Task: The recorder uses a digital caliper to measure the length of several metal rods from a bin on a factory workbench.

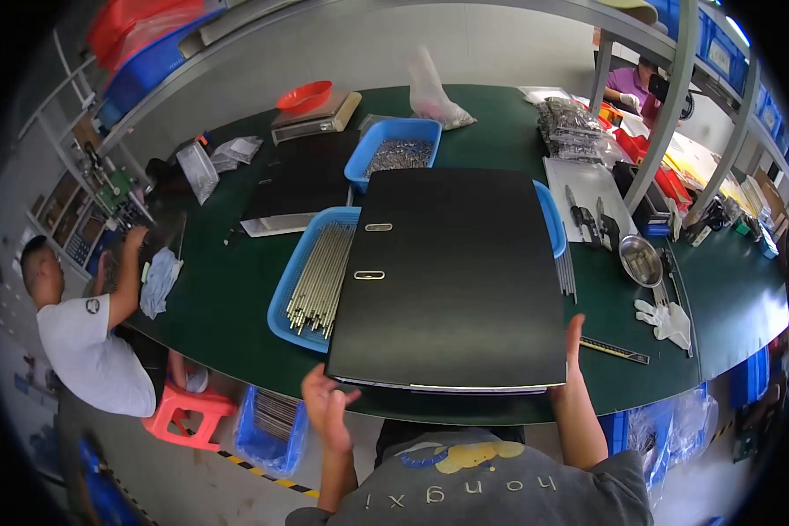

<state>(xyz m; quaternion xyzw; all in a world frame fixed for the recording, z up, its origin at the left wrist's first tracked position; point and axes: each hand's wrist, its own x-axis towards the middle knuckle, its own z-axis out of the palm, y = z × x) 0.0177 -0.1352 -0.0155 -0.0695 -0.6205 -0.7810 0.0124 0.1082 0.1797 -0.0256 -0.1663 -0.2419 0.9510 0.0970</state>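
Black file binder (451, 280), one item, two metal-rimmed slots toward its left side; lies flat, cover upward, at the centre of the green worktop (228, 298), directly before the wearer and between the two hands, its near edge toward the body. Left hand (329, 412): at the near left corner, fingers loosely parted, thumb side toward the binder; whether it touches the corner cannot be told. Right hand (571, 364): at the near right corner, thumb raised along the side edge, remaining fingers hidden, so its grip cannot be told. Left of the binder, partly covered in view: blue tray (277, 314) of slender metal rods (320, 279). Behind: second blue tray (408, 126), holding small metal pieces (399, 156). Right: edge of a third blue tray (550, 217), with further rods (567, 274) beside it. Near the right hand: yellow-and-black measuring strip (615, 351); beyond it, white glove (668, 324) and metal bowl (624, 256). Farther right: white board (564, 180) bearing two black-handled tools (584, 219). Rear left: red basin (304, 97) atop a scale (316, 123). Far left: seated person in white shirt (96, 351), on red stool (188, 416).
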